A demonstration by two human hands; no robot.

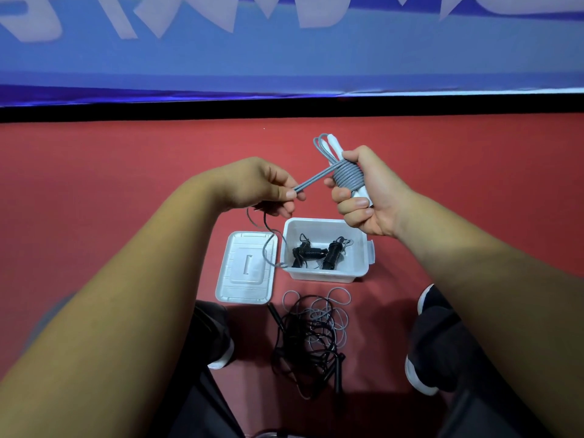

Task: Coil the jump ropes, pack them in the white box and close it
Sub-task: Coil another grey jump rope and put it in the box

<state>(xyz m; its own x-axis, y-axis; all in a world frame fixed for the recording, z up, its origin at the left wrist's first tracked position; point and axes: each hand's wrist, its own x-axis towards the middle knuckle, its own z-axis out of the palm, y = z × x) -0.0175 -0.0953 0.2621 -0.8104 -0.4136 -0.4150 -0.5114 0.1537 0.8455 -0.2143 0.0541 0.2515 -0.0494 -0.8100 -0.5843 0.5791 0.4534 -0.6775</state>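
My right hand point(366, 197) grips a grey jump rope bundle point(346, 177) with white handles, the cord wound in tight turns round them. My left hand point(268, 188) pinches the doubled grey cord leading off the bundle; its loose tail hangs down over the lid. The open white box point(357, 268) stands on the floor below my hands and holds two coiled black jump ropes point(319, 252). Its lid point(246, 273) lies flat to the left of the box. A tangle of black and grey ropes point(311, 330) lies loose on the floor in front of the box.
The floor is red point(126, 172), bounded at the back by a black strip and a blue banner point(284, 58). My dark-trousered legs and shoes point(423, 365) flank the loose rope pile on both sides.
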